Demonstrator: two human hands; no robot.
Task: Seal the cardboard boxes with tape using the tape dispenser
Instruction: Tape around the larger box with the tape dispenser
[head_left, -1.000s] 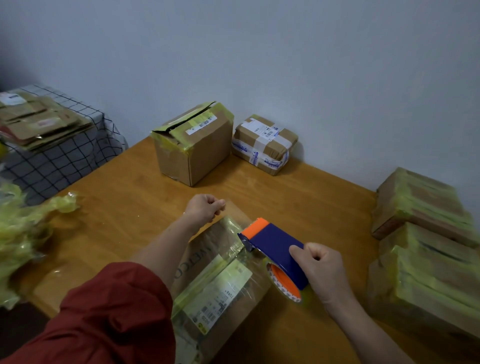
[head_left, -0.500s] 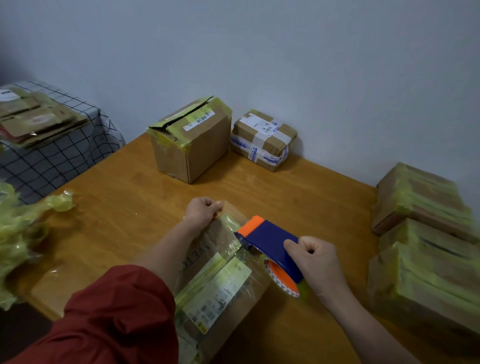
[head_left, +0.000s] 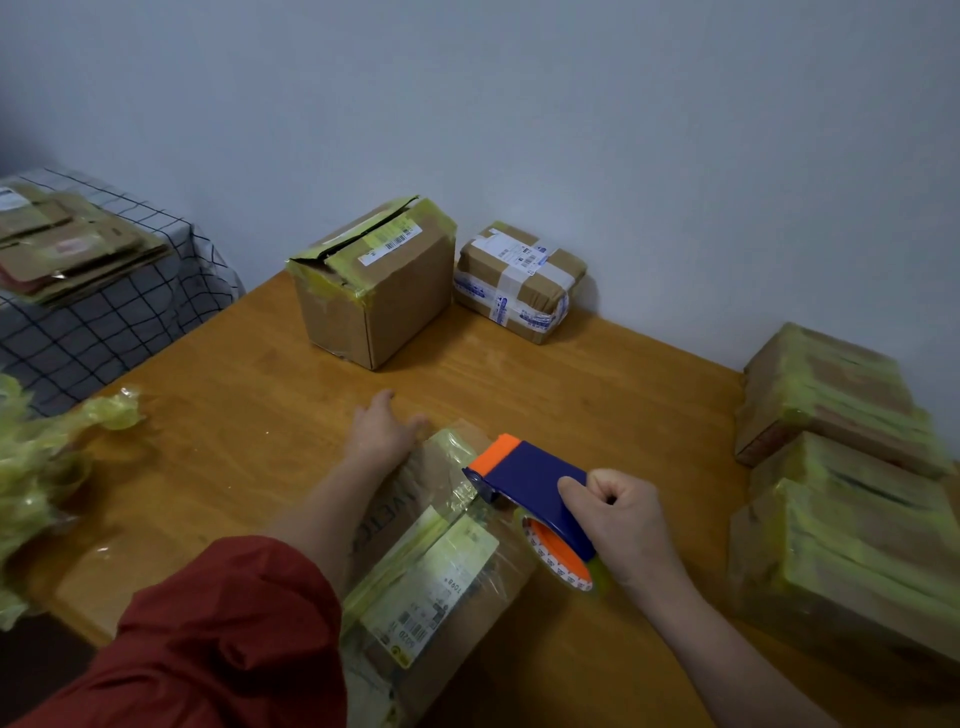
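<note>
Gripping the tape dispenser (head_left: 530, 480) hard in the right hand (head_left: 621, 525), fingers and thumb curled round the blue body, orange roll tucked under the palm. Pinning the far end of the cardboard box (head_left: 441, 577) with the left hand (head_left: 384, 434), laid flat with fingers out, clutching nothing, a little blurred at the tips. Working right in front of the body, on the wooden table (head_left: 234, 415), with the box lying flat between the two forearms, long axis running away from the chest and leaning a touch to the right. Resting the orange nose of the dispenser on the top face, past the label, near the left hand, clear film wrinkling out from under it. Looks like mid-strip, lined up along that long axis. Hard to call which way the pull goes, towards the chest or over the far edge; either way a straight run along the length, not across it. Right hand nearer the seam and set to do the travelling, left hand only anchoring. Needs steady downward pressure, or risks more wrinkles. Waiting at the back: an open box (head_left: 374, 291) with a gaping flap, beside a taped parcel (head_left: 519, 283)
</note>
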